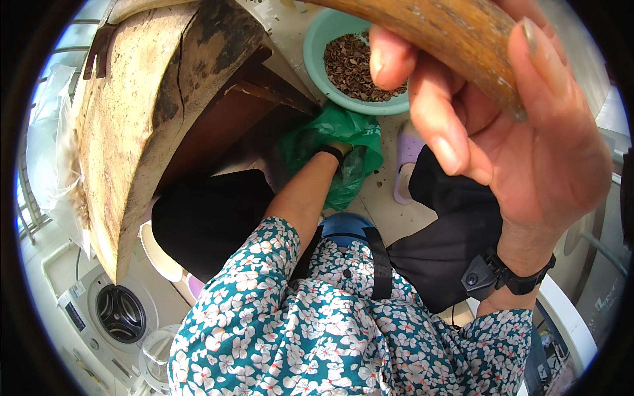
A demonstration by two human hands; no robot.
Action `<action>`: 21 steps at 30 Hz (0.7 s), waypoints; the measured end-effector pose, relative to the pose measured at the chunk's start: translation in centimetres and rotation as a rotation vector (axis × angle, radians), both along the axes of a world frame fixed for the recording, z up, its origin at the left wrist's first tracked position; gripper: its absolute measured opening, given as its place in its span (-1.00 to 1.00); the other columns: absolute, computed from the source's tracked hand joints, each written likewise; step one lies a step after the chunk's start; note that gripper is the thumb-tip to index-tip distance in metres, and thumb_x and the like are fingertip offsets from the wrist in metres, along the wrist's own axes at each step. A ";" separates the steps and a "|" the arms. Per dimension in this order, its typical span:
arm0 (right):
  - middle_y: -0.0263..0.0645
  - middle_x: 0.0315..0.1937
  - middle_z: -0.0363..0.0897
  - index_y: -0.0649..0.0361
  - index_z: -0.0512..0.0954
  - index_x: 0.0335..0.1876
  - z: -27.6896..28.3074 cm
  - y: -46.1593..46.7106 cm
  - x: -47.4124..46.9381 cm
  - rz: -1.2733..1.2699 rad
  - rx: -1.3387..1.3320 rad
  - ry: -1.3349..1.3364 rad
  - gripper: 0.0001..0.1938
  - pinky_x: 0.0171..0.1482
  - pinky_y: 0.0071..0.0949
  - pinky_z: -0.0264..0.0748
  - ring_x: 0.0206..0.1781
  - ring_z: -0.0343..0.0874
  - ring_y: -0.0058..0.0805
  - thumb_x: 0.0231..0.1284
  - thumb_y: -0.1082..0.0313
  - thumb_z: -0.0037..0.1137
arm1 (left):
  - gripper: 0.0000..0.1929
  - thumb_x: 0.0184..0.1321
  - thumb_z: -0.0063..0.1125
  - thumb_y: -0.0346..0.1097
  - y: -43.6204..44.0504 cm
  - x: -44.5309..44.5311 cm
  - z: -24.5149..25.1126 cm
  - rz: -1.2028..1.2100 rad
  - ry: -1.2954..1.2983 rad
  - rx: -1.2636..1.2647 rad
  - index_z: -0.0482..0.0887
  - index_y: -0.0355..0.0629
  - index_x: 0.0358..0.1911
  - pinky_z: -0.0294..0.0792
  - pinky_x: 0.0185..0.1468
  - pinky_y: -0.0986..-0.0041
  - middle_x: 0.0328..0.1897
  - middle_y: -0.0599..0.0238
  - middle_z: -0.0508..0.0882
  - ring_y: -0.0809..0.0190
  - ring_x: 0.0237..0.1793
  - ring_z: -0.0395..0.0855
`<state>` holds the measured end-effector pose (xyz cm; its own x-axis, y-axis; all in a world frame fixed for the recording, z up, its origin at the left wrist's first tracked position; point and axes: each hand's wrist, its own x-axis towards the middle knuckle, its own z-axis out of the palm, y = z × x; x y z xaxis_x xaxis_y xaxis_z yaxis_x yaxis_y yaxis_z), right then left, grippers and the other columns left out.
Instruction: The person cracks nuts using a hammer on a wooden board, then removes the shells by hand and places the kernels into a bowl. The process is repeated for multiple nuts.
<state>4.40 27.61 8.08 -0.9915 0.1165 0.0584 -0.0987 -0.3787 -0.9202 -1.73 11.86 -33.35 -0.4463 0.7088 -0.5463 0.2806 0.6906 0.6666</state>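
Note:
My right hand (535,143) is raised close to the camera, its fingers around a brown curved wooden handle (446,42); the rest of that tool is cut off at the top edge. Down between my knees, my left hand (342,147) reaches into a green plastic bag (346,123), whose film hides most of the fingers, so what they hold cannot be seen. Just beyond the bag stands a light green plastic basin (317,84) with many small brown husks or shell pieces (351,69) in it.
At the left, a thick wooden slab (124,109) with a cracked edge juts towards me over a dark wooden support (218,133). A clear plastic bag (54,158) hangs beyond it. A washing machine (99,317) with its door open stands lower left. A few brown bits lie on the tiled floor (381,198).

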 end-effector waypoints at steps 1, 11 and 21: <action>0.03 -0.16 0.54 0.39 0.27 0.33 0.0 0.1 -0.2 0.000 -0.001 -0.013 -0.48 -0.57 -0.82 0.38 -0.41 0.54 -0.60 0.41 0.20 -0.04 | -0.70 0.23 0.09 -0.14 -0.4 0.6 0.0 -0.016 -0.022 -0.017 0.71 -0.19 -0.13 0.50 -0.05 0.18 -0.13 0.06 0.73 -0.04 -0.10 0.68; 0.05 -0.15 0.53 0.39 0.26 0.35 0.3 -0.3 0.1 0.026 -0.022 -0.006 -0.47 -0.58 -0.82 0.37 -0.42 0.54 -0.59 0.41 0.21 -0.03 | -0.70 0.23 0.09 -0.15 -2.8 4.1 0.3 -0.186 -0.069 -0.153 0.71 -0.19 -0.12 0.50 -0.05 0.18 -0.14 0.06 0.73 -0.04 -0.10 0.68; 0.07 -0.14 0.52 0.40 0.24 0.36 0.8 -1.6 -1.3 0.089 -0.052 -0.062 -0.46 -0.58 -0.82 0.36 -0.43 0.54 -0.59 0.40 0.23 -0.03 | -0.70 0.22 0.10 -0.16 -2.5 4.6 0.9 -0.250 -0.092 -0.203 0.71 -0.19 -0.12 0.51 -0.05 0.17 -0.14 0.07 0.74 -0.04 -0.10 0.68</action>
